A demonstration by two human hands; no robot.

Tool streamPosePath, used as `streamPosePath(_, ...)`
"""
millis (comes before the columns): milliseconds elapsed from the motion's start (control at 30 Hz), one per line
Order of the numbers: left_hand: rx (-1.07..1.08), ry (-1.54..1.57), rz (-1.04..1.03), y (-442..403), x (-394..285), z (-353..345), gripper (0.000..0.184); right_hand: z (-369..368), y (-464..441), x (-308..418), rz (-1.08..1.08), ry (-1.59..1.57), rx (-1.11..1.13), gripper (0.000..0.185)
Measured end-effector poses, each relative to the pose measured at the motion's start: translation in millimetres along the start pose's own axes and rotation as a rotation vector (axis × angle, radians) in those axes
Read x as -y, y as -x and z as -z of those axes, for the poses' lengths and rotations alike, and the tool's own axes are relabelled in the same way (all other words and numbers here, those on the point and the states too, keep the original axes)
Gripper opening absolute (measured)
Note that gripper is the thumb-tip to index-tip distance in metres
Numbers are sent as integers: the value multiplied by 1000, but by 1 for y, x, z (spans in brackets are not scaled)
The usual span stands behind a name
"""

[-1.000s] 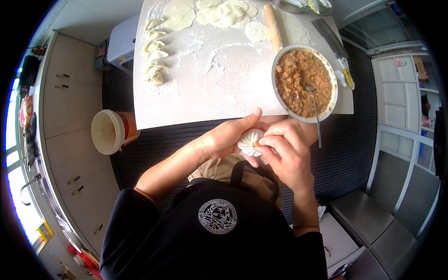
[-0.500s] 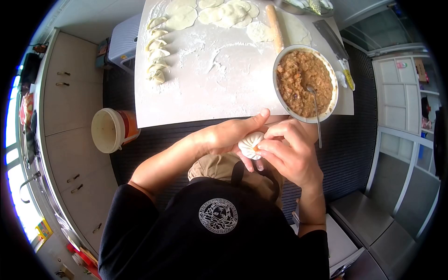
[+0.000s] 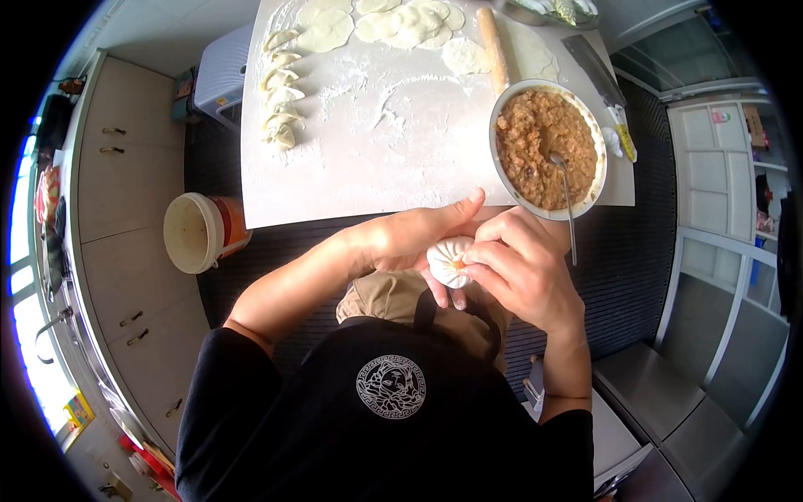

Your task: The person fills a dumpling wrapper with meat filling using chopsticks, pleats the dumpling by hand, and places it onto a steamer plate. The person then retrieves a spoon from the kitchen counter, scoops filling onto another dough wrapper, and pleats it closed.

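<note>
A round, pleated dumpling (image 3: 447,262) with a little orange filling showing at its gathered top rests in my left hand (image 3: 410,238), whose thumb points up and away. My right hand (image 3: 524,266) pinches the right side of its dough edge between thumb and fingers. Both hands are over my lap, just in front of the table edge. Beyond my right hand is a white bowl (image 3: 497,171) of brown filling (image 3: 535,134), with a metal spoon (image 3: 567,201) standing in it.
On the floury white table (image 3: 351,180) are folded dumplings (image 3: 281,96) in a column, flat dough wrappers (image 3: 410,25), a rolling pin (image 3: 492,52) and a knife (image 3: 590,67). A white and orange bucket (image 3: 195,234) stands on the floor at the left.
My right wrist and forearm have shifted slightly right and the fingers have moved a little on the pleats. The dumpling has turned slightly in my left hand.
</note>
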State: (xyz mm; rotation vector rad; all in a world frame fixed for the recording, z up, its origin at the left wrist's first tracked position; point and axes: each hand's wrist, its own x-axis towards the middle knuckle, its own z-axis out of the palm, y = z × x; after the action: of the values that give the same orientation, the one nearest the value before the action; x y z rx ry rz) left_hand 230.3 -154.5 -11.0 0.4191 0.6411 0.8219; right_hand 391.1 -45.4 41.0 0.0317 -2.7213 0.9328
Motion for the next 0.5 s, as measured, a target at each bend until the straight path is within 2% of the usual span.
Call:
streamPosePath(200,-24,366,15,-1,6,0,85,-7,4,-3,28,47,2,16)
streamPosePath(300,46,388,-5,-2,11,5,85,-12,8,-5,30,52,3,15)
streamPosePath(500,8,399,-15,2,10,3,84,-13,8,-2,28,11,-38,20)
